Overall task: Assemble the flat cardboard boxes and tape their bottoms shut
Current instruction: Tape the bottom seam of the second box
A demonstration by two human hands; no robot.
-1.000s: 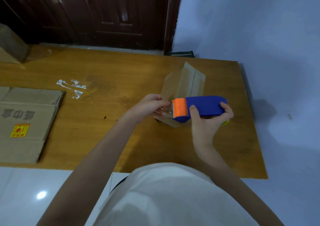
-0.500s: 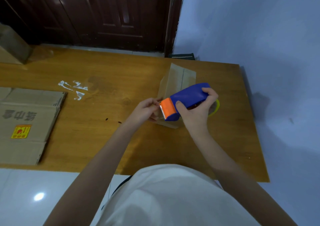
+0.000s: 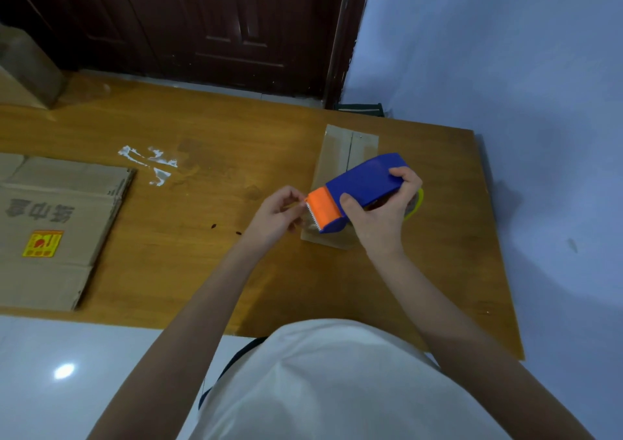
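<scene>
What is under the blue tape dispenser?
Under the tape dispenser stands a small cardboard box on the table. The dispenser and the right hand cover its near part, so no tape is visible there.

Single head-worn view, wide-angle, looking forward and steeply down.

The camera sits above the person's own chest and looks over a wooden table [image 3: 202,271], whose near edge crosses the lower frame. Both forearms reach away from the lens into mid-frame, close to it. A dark door [image 3: 219,25] closes the far side, a pale wall [image 3: 505,52] the right. Straight lines bow toward the edges.
</scene>
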